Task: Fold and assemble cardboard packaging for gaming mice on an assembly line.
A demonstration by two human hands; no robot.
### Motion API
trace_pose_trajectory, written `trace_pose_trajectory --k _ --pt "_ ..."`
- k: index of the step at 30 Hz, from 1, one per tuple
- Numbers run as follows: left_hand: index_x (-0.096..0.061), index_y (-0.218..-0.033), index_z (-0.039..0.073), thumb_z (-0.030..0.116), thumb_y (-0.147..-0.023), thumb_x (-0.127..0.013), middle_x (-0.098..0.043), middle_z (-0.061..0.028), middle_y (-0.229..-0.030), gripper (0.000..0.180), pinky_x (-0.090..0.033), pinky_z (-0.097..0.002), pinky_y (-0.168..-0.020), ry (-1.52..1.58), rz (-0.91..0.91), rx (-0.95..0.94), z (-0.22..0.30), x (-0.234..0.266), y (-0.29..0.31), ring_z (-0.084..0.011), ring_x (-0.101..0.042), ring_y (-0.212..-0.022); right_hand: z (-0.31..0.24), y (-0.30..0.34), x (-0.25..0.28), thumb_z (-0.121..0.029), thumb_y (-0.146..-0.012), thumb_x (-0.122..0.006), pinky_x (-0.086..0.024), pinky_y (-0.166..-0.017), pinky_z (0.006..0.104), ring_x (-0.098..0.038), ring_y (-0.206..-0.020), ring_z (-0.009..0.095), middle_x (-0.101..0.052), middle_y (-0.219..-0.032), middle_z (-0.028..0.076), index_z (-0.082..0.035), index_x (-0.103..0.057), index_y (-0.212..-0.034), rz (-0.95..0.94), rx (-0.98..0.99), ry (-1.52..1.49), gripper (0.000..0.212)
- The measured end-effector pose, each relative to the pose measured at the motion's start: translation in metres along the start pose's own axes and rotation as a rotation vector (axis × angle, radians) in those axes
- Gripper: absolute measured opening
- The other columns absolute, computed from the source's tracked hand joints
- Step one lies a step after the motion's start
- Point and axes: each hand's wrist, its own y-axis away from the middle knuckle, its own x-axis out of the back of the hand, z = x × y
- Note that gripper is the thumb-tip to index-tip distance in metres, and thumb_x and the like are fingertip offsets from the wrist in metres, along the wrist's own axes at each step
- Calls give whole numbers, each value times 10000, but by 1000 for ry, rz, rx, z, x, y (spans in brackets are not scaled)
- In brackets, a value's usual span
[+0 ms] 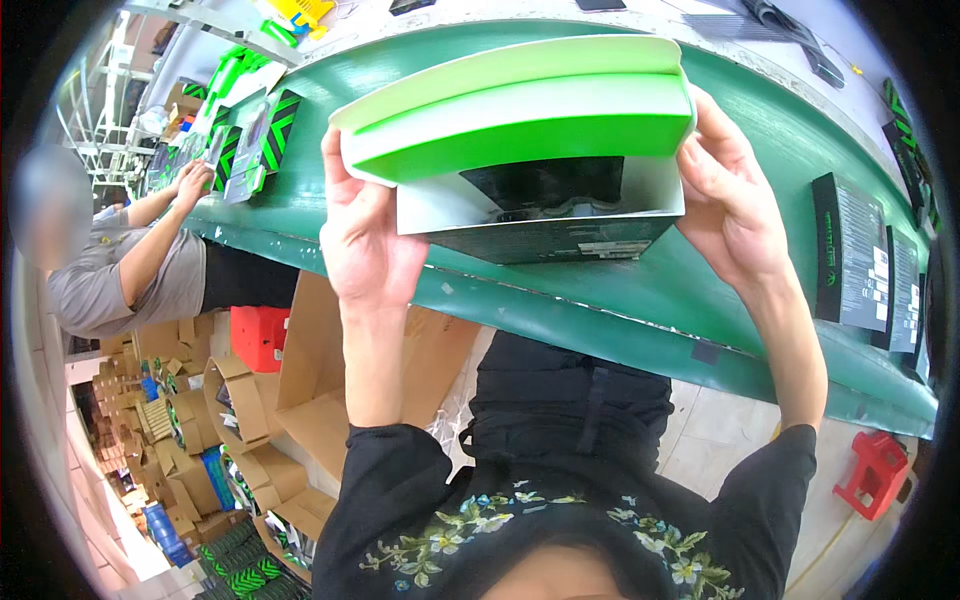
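Observation:
Between my two hands is a dark cardboard box [540, 240] with a white inside, held above the green table. Its lid flap [520, 135], bright green and white, stands raised across the opening. A black piece [545, 185] shows inside the box; I cannot make out what it is. My left hand [372, 235] grips the box's left side, its thumb and fingers at the flap's corner. On the opposite side my right hand [730, 190] holds the flap's edge and the box wall, some fingertips hidden behind.
Dark boxes [850, 250] stand on the green table [470, 290] at the right. Green-and-black boxes [265, 145] are at the far left, near a co-worker's hands [195, 180]. Open cartons [240, 400] and a red stool [260, 338] are on the floor at left; another red stool [872, 475] is at right.

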Motion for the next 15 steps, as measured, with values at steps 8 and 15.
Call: trace_pose_trajectory --k 8,15 --pt "-403 -1342 130 -30 -912 -538 -515 -108 -1311 478 -421 -439 -1060 0 -12 2 7 6 8 -260 -501 -1238 2 -4 6 -192 -845 -708 -400 -1020 313 -543 -1162 150 -586 -1275 51 -59 -460 -1407 -44 -64 -34 629" --pt "-500 -1126 115 30 -911 -592 -516 -199 -1262 249 -395 -493 -1074 -52 -234 -52 -4 11 -2 -368 -472 -1257 6 -7 17 -151 -898 -626 -358 -1078 340 -535 -1217 208 -587 -1320 142 32 -572 -1296 -228 64 -2 442"
